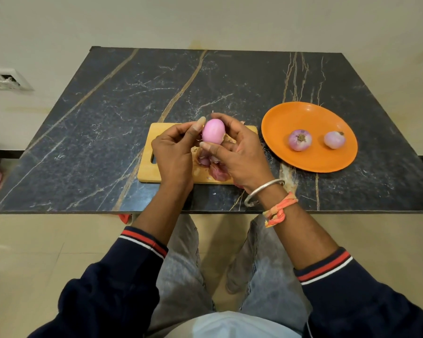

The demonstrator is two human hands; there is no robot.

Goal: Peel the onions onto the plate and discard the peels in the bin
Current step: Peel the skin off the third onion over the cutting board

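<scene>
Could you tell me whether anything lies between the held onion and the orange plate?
Nothing visible does. The left hand and right hand hold the onion above the cutting board; only bare table lies between board and plate, and the plate's left side is free.

1. Onions: three. One held onion [213, 131], plus a larger onion [300, 140] and a smaller onion [334, 139].
2. Plate [291, 113]: one.
3. Board [147, 172]: one.
4. Hands: two, left hand [174, 154] and right hand [242, 154].
5. Peels [215, 172]: one heap; its pieces cannot be counted.
6. Table [108, 118]: one.
7. Wristbands: two, a bangle [264, 191] and a thread band [279, 211].
8. Wall socket [5, 79]: one.
</scene>
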